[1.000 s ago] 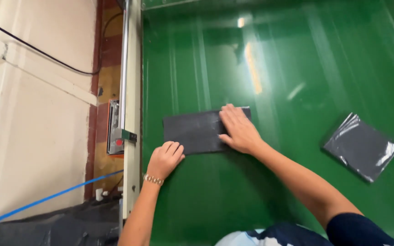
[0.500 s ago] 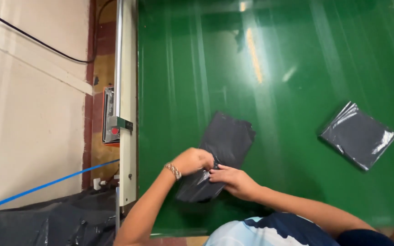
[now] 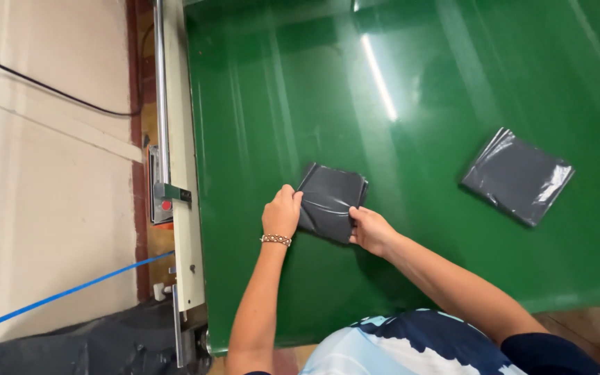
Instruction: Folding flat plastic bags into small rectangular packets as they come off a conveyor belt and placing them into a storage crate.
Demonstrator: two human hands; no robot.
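Both hands, the left hand and the right hand, pinch opposite edges of the folded black plastic bag (likely light, limp, slippery), so its edges seem the surest hold.

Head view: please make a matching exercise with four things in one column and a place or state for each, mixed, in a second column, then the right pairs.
Things:
1. folded dark bag
2. glossy dark packet
3. bead bracelet
4. blue line

Places or states:
A. on the left wrist
B. alone on the green table, to the right
C. on the pale floor left of the table
D. gripped by the left hand and right hand

Pairs: 1-D, 2-B, 3-A, 4-C
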